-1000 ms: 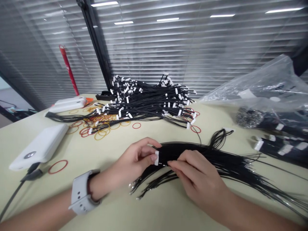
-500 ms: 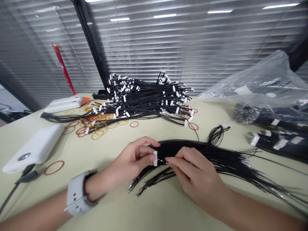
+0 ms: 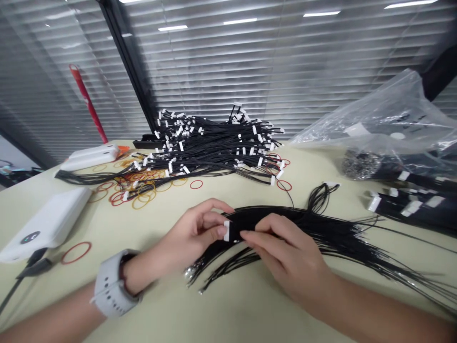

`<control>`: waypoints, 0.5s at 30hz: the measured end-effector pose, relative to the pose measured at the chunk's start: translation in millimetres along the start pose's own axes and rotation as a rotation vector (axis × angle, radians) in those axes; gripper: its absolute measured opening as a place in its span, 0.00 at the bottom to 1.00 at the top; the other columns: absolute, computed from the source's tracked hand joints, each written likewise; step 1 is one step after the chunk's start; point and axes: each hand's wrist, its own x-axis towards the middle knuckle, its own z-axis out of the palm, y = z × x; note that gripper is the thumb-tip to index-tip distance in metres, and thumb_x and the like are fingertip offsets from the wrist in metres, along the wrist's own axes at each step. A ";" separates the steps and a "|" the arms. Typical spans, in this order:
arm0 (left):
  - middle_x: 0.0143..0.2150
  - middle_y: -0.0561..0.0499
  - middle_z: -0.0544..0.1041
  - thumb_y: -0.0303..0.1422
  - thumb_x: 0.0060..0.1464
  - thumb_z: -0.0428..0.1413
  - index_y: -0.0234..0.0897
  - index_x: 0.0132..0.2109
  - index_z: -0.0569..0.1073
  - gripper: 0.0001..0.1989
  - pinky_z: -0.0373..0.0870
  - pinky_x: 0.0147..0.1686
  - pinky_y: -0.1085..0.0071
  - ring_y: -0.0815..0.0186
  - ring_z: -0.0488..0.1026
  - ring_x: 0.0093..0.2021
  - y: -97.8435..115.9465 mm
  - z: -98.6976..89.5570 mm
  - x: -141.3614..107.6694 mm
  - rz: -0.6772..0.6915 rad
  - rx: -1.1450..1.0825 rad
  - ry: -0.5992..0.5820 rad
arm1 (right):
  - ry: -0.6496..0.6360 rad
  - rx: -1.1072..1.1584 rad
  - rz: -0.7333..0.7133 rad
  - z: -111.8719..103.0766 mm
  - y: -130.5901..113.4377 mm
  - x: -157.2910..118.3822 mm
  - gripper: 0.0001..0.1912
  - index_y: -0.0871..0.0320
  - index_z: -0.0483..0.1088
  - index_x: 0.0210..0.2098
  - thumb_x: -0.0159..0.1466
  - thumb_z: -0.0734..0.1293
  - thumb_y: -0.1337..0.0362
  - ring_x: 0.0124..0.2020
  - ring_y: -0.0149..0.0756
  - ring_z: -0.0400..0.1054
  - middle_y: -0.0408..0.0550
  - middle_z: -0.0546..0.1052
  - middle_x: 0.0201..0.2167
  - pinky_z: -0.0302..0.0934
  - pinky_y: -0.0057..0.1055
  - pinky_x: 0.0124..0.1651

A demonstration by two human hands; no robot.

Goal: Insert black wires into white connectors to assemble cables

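White connector (image 3: 226,231), seen in the head view, sits pinched between the left hand's (image 3: 185,238) thumb and fingers, above the loose black wires (image 3: 332,233). Just beside that grip, the right hand's (image 3: 296,259) fingertips press together; whether on a wire, I can't tell. Looks light, stiff, easily slipped; I'd hold its edges, wires being limp.

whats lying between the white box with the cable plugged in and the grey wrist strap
A single red rubber band, flat on the tabletop; the head view shows it.
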 end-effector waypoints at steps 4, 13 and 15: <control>0.26 0.56 0.69 0.26 0.53 0.52 0.36 0.41 0.64 0.08 0.59 0.29 0.75 0.71 0.65 0.28 -2.5 -5.7 7.2 0.022 0.054 0.063 | 0.022 0.080 0.105 -1.4 2.7 2.6 0.10 0.61 0.71 0.36 0.61 0.59 0.73 0.27 0.26 0.61 0.46 0.67 0.27 0.58 0.24 0.28; 0.29 0.54 0.73 0.27 0.54 0.51 0.36 0.42 0.64 0.07 0.61 0.31 0.76 0.71 0.67 0.30 -1.6 3.5 5.3 -0.002 0.113 0.074 | -0.130 0.225 0.404 2.4 4.1 6.0 0.06 0.57 0.70 0.30 0.59 0.62 0.72 0.24 0.23 0.60 0.40 0.66 0.26 0.55 0.22 0.26; 0.29 0.55 0.73 0.27 0.54 0.51 0.36 0.42 0.65 0.07 0.60 0.29 0.77 0.72 0.66 0.29 -1.6 4.7 4.9 -0.015 0.122 0.089 | -0.153 0.259 0.453 1.9 3.2 7.7 0.06 0.58 0.69 0.30 0.59 0.62 0.72 0.23 0.22 0.60 0.40 0.66 0.27 0.54 0.21 0.24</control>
